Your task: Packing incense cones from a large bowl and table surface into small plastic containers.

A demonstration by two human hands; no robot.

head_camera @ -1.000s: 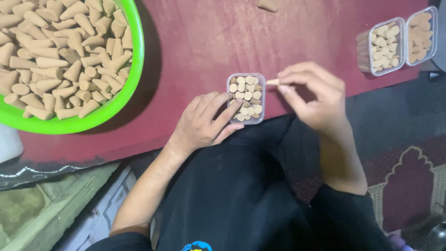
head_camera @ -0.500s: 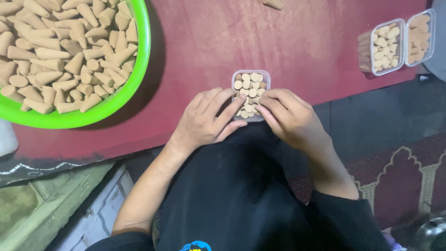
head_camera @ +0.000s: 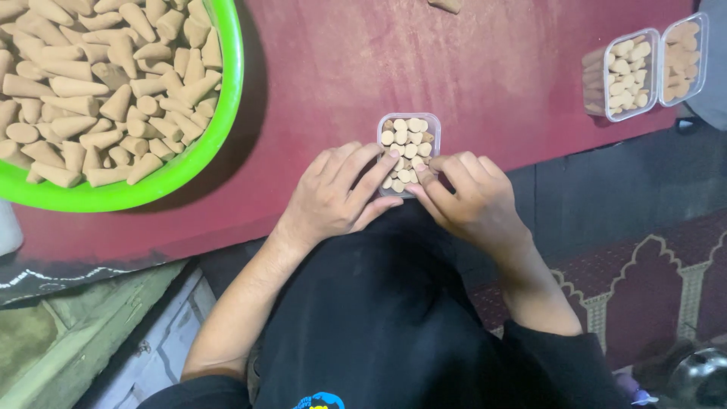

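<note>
While both hands met at the near edge of the maroon table (head_camera: 469, 68), the scene stood as follows.

Small clear box: the small clear box (head_camera: 410, 151) sat on the table just inside its near edge, upright and lidless, packed with tan cones (head_camera: 405, 140) standing with their round bases up.

Left hand: the left hand (head_camera: 333, 198) lay against the box's left side, fingers loosely spread and extended, the index fingertip resting on the cones at the box's left edge; it pinched nothing that could be seen.

Right hand: the right hand (head_camera: 473, 201) came in from the box's right side, fingers curled together, the fingertips pressed onto the cones in the near right part of the box. Whether a cone was nipped beneath them could not be told.

Green bowl: a large green bowl (head_camera: 219, 125) sat at the table's left, well apart from the hands, heaped with loose tan cones lying every way.

Filled boxes: two more clear boxes (head_camera: 647, 64) of cones stood side by side, tilted, at the far right of the table.

Floor: a patterned rug (head_camera: 651, 280) showed to the right of the person's black sleeve.
</note>
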